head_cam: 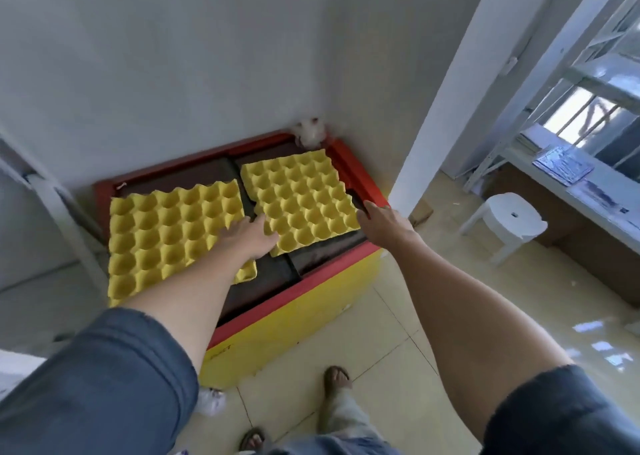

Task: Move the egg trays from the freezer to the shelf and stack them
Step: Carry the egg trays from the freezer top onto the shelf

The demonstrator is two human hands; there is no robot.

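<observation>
Two empty yellow egg trays lie on top of a chest freezer (298, 319) with a red rim, dark sliding lids and a yellow front. The left tray (166, 236) sits at the freezer's left end. The right tray (301, 201) lies at the right end, turned slightly. My left hand (251, 238) reaches between the trays, its thumb on the right tray's near-left edge and its fingers hidden beneath it. My right hand (381, 220) is at that tray's right edge, fingers extended over the red rim.
A white wall corner and pillar (446, 90) stand just right of the freezer. A white metal shelf (585, 73) with papers fills the right side, and a white plastic stool (509, 224) stands before it. A metal frame (59, 212) rises at left. My sandalled feet stand on tiled floor.
</observation>
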